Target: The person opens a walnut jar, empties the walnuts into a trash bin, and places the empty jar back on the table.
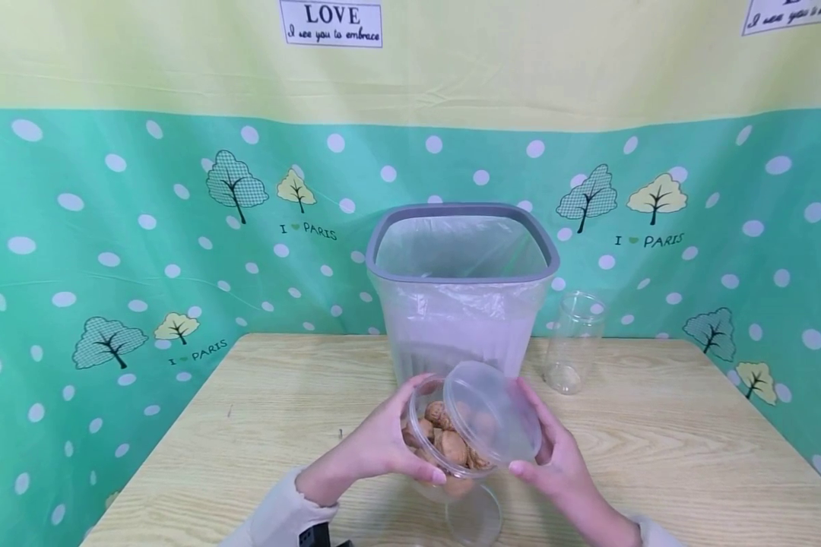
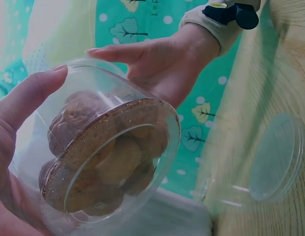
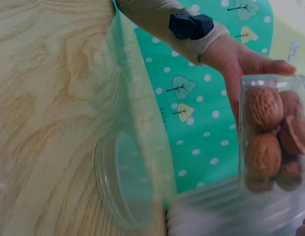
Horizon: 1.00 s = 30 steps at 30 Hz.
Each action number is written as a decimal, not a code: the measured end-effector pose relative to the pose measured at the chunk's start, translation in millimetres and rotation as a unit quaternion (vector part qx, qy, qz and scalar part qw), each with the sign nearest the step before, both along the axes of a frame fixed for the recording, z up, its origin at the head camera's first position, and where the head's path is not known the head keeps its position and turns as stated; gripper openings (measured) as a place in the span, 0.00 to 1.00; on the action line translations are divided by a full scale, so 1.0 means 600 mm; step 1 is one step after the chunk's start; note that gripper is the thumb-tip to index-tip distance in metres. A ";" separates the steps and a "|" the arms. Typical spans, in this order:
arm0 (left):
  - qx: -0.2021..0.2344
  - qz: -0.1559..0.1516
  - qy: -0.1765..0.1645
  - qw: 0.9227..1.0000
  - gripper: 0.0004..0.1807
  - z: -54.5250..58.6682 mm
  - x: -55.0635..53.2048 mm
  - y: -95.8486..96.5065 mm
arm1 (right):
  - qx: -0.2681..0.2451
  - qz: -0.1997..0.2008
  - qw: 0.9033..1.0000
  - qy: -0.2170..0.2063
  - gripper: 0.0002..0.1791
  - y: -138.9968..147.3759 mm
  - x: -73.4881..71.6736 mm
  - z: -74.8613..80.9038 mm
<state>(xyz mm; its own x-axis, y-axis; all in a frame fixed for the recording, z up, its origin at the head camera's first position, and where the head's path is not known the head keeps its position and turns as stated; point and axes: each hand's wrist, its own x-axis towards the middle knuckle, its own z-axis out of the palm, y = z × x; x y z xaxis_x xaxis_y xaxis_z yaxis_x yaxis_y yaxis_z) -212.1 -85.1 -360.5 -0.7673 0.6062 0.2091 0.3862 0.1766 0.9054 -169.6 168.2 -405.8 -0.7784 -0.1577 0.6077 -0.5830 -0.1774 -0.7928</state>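
My left hand (image 1: 383,441) grips a clear plastic jar (image 2: 169,142) of walnuts (image 1: 454,448) around its side, thumb toward me. The jar is tilted, and its walnuts show through the wall in both wrist views. In my right hand (image 1: 561,463) is a round translucent lid (image 1: 496,418), its thumb at the near edge and fingers behind. The lid slants across the right part of the jar's mouth, leaving the walnuts on the left uncovered. Below the jar, a round clear disc-shaped top (image 1: 475,520) shows near the table's front.
A bin (image 1: 451,327) with a grey rim and a clear liner bag stands behind my hands. To its right is a tall clear jar (image 1: 573,346) on the wooden table (image 1: 280,425). A green and yellow patterned cloth (image 1: 178,281) hangs behind the table.
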 end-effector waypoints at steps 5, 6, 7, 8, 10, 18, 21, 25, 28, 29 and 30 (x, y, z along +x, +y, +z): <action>-0.009 0.005 0.006 1.000 0.61 -0.002 -0.001 -0.005 | 0.015 -0.036 0.999 -0.021 0.48 0.023 0.004 -0.004; -0.007 0.004 0.005 1.000 0.61 -0.003 -0.001 -0.006 | 0.017 -0.041 0.999 -0.024 0.49 0.028 0.005 -0.004; -0.008 0.006 0.006 1.000 0.62 -0.003 0.000 -0.007 | 0.020 -0.047 0.998 -0.028 0.49 0.032 0.005 -0.005; -0.006 0.004 0.004 1.000 0.62 -0.003 0.000 -0.007 | 0.023 -0.054 0.998 -0.030 0.49 0.037 0.005 -0.006; -0.001 0.002 0.004 1.000 0.62 -0.003 -0.001 -0.009 | 0.029 -0.067 0.997 -0.035 0.49 0.047 0.005 -0.008; -0.011 0.011 0.007 1.000 0.63 0.001 0.002 -0.014 | 0.068 -0.127 0.986 -0.079 0.52 0.086 0.000 -0.019; -0.009 0.009 0.005 1.000 0.63 0.002 0.004 -0.015 | 0.103 -0.146 0.978 -0.106 0.53 0.104 -0.001 -0.027; -0.008 0.006 0.006 1.000 0.64 0.002 0.005 -0.016 | 0.151 -0.146 0.972 -0.109 0.51 0.126 -0.005 -0.037; -0.006 0.007 0.010 1.000 0.63 0.002 0.005 -0.018 | 0.184 -0.114 0.972 -0.094 0.49 0.143 -0.013 -0.046; -0.005 0.008 0.012 1.000 0.63 0.002 0.005 -0.018 | 0.193 -0.103 0.972 -0.087 0.48 0.148 -0.016 -0.048; -0.003 0.008 0.013 1.000 0.63 0.001 0.005 -0.019 | 0.204 -0.092 0.971 -0.082 0.48 0.152 -0.019 -0.051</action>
